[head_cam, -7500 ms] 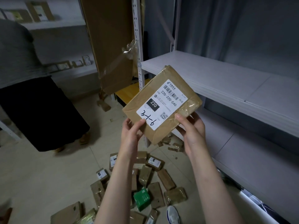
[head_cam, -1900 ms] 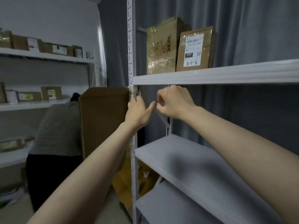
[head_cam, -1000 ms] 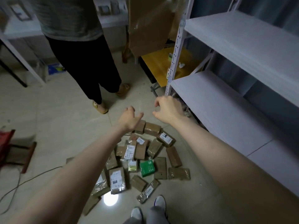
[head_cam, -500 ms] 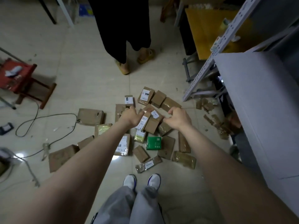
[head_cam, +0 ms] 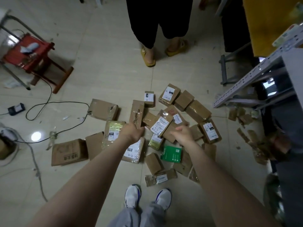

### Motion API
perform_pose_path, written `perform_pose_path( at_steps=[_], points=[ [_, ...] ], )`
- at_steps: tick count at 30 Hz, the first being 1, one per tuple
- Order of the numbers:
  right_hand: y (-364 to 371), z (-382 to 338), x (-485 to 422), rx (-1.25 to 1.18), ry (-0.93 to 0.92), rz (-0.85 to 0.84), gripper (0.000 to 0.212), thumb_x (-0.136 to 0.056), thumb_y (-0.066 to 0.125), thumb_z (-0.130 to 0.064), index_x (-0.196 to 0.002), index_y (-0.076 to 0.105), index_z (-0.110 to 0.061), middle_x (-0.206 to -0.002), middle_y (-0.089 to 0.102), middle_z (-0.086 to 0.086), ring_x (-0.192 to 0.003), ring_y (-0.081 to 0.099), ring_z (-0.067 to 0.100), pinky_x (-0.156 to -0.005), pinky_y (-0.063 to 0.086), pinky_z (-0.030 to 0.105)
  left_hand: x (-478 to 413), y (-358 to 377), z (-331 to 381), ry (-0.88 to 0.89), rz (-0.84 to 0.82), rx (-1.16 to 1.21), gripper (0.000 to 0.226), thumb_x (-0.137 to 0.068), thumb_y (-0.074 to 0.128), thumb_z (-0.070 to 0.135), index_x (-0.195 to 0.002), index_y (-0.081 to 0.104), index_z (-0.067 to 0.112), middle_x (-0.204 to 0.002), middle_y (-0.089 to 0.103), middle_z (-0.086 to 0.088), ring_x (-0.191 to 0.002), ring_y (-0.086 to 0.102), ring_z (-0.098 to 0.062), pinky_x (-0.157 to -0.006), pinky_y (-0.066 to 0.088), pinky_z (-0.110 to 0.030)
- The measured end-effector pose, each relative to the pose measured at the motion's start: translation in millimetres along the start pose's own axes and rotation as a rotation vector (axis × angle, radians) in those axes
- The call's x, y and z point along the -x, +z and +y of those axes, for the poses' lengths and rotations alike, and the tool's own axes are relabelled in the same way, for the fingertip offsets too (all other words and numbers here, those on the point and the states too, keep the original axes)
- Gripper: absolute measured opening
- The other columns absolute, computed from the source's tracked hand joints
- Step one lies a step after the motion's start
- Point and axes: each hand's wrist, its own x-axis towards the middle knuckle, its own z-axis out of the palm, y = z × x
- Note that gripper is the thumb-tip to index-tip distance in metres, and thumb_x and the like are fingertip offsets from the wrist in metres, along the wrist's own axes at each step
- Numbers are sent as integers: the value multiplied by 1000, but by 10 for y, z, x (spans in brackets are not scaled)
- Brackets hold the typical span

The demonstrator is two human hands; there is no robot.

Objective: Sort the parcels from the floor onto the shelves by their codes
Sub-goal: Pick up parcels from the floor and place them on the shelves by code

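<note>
Several brown parcels lie scattered on the tiled floor in front of my feet, many with white labels. A labelled parcel (head_cam: 161, 125) lies tilted on top of the heap, between my hands. A green box (head_cam: 171, 154) sits lower in the pile. My left hand (head_cam: 133, 133) hovers over the heap with loosely curled fingers and holds nothing. My right hand (head_cam: 182, 133) reaches down beside the labelled parcel, fingers relaxed, also holding nothing. Whether either hand touches a parcel is unclear.
Another person's legs in yellow slippers (head_cam: 148, 56) stand just beyond the pile. The grey shelf rack (head_cam: 255, 79) rises at the right, with cardboard scraps at its foot. A red stool (head_cam: 31, 53) and black cables (head_cam: 49, 110) lie at the left.
After the parcel went onto the upper shelf, my view swung down to the floor. Both empty hands have dropped lower toward the heap of parcels.
</note>
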Motion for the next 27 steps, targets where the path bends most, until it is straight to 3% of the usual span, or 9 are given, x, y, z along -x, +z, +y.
perform_pose_path(
  at_steps=[2, 6, 8, 11, 15, 17, 20, 22, 27],
  points=[
    [99, 117, -288, -75, 50, 20, 39, -89, 69, -22, -118, 60, 2, -104, 63, 12, -110, 60, 35, -99, 49, 51, -219, 183, 21, -1, -7, 3, 64, -93, 54, 48, -132, 48, -2, -135, 50, -24, -120, 51, -39, -102, 44, -47],
    [336, 428, -927, -215, 135, 57, 11, -92, 64, -23, -98, 64, -14, -110, 66, 16, -104, 64, 31, -93, 54, 48, -657, 681, 71, 49, -42, -38, 70, -91, 56, 51, -138, 43, 1, -142, 45, -23, -132, 42, -40, -109, 38, -48],
    [434, 548, -1161, -285, 176, 64, 24, -93, 63, -26, -113, 62, -13, -112, 65, 8, -101, 64, 23, -80, 57, 37, -826, 908, 104, 64, -76, -19, 73, -92, 57, 50, -141, 36, 1, -142, 42, -22, -132, 41, -39, -108, 38, -48],
    [613, 667, -1519, -358, 211, 78, 34, -97, 58, -30, -126, 57, -14, -117, 60, 7, -104, 61, 23, -60, 49, 26, -1148, 1254, 117, 76, -91, -4, 74, -90, 59, 51, -140, 36, 2, -140, 43, -19, -129, 42, -35, -106, 40, -48],
    [868, 861, -1987, -494, 264, 50, 46, -101, 49, -40, -137, 52, -11, -130, 57, 13, -92, 63, 22, -57, 47, 26, -1613, 1618, 49, 87, -53, -7, 81, -85, 65, 50, -141, 32, 1, -140, 42, -20, -128, 43, -36, -106, 40, -47],
    [994, 988, -2157, -579, 267, 41, 53, -102, 44, -46, -144, 47, -13, -138, 54, 13, -88, 62, 19, -61, 49, 26, -1782, 1744, -10, 88, -20, -54, 87, -82, 68, 51, -141, 29, 1, -139, 42, -19, -128, 43, -35, -105, 41, -45],
    [1157, 1225, -2444, -689, 251, 11, 61, -102, 38, -52, -148, 41, -12, -146, 48, 14, -113, 59, 29, -83, 50, 34, -2029, 2002, -93, 94, 38, -179, 96, -77, 72, 56, -143, 25, 2, -143, 38, -18, -133, 38, -34, -106, 36, -43],
    [1211, 1376, -2626, -741, 247, -4, 62, -102, 36, -52, -147, 41, -10, -146, 48, 15, -122, 55, 32, -90, 48, 38, -2189, 2202, -114, 100, 68, -222, 106, -74, 75, 56, -146, 20, 1, -150, 29, -20, -141, 27, -36, -113, 30, -43],
    [1185, 1606, -2929, -837, 190, 3, 61, -103, 33, -53, -142, 46, -8, -141, 54, 14, -121, 57, 30, -102, 47, 44, -2520, 2619, -42, 143, 116, -298, 132, -66, 83, 52, -151, -3, -3, -159, 9, -25, -149, 4, -41, -121, 18, -46]
  ],
)
